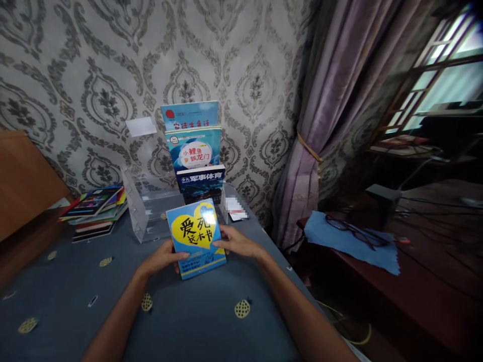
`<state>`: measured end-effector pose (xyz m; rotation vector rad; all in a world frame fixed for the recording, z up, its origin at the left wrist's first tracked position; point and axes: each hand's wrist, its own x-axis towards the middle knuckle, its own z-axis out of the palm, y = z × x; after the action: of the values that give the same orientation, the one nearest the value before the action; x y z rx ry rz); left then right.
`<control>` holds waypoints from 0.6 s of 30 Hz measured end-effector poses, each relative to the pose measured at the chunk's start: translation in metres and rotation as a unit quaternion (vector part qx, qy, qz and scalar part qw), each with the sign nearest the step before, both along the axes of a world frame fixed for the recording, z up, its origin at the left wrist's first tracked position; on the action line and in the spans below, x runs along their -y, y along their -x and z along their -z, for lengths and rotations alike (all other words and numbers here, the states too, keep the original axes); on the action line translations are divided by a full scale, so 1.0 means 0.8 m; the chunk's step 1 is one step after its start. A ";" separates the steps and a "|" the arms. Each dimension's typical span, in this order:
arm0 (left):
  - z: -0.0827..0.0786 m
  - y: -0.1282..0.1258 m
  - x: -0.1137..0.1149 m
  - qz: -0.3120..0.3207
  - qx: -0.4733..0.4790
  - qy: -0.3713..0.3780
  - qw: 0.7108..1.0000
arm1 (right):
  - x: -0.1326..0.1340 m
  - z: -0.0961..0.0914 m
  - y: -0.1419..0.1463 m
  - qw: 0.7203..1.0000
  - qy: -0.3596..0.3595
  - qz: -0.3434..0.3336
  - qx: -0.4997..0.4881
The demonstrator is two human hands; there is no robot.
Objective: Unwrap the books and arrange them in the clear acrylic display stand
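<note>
three books up in the stand, one more in your hands

done, as far as i can see: dark-blue book (200,183), turquoise book (193,150) and light-blue book (189,113) sit upright, stepped front to back at the right side of the clear stand (136,216).
left, my read: the blue-and-yellow book (196,239), out in front of the stand, not in it, plus the book pile (96,208) lying flat to its left.
grip: your left hand (163,257) pinches the lower left edge, your right hand (238,242) the right edge. thumbs on the cover, book between the hands, leaning back. other fingers mostly hidden behind it; can't tell their spread.
</note>
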<state>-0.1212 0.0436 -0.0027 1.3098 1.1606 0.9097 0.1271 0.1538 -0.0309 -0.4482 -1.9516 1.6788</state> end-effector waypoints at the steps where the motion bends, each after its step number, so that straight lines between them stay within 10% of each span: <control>1: -0.001 0.001 -0.002 -0.004 -0.003 -0.004 1.000 | 0.001 -0.002 0.000 1.000 -0.001 0.006 -0.002; 18: 0.029 0.014 -0.030 -0.094 -0.088 -0.120 0.984 | 0.001 -0.005 0.010 0.990 -0.116 0.083 -0.003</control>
<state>-0.1320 0.0674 -0.0257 1.5157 1.3616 1.1166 0.1192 0.1531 -0.0267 -0.5002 -2.0139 1.3314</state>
